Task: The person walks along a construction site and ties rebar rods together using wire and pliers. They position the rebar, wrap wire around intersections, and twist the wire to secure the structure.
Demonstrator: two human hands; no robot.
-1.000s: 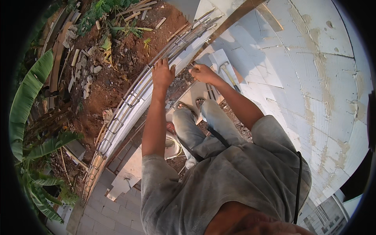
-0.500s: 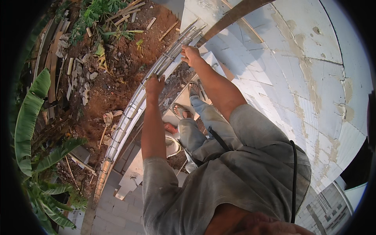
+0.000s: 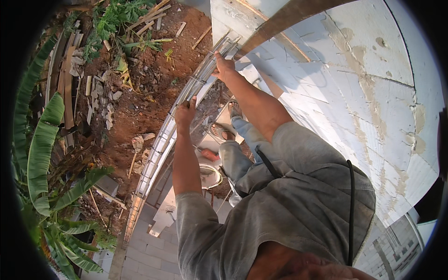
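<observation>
A long rebar cage (image 3: 161, 133), made of thin bars tied with square stirrups, lies along the top of a narrow white block wall. My left hand (image 3: 185, 113) is closed on the near side of the cage, about midway along it. Farther ahead, my right hand (image 3: 224, 67) holds the cage near its far end, thumb apart from the fingers. The undersides of both grips are hidden. Below my arms, a bucket (image 3: 211, 176) with grey matter inside stands beside my legs.
My sandalled feet stand on a pale board (image 3: 207, 140). A tall white block wall (image 3: 345, 116) rises on the right, with a brown beam (image 3: 289, 21) at its far end. Beyond the cage on the left lie red soil (image 3: 172, 60), scrap wood and banana leaves (image 3: 44, 154).
The rebar cage has slid a little toward me, and both hands have come back with it. The view has also shifted slightly.
</observation>
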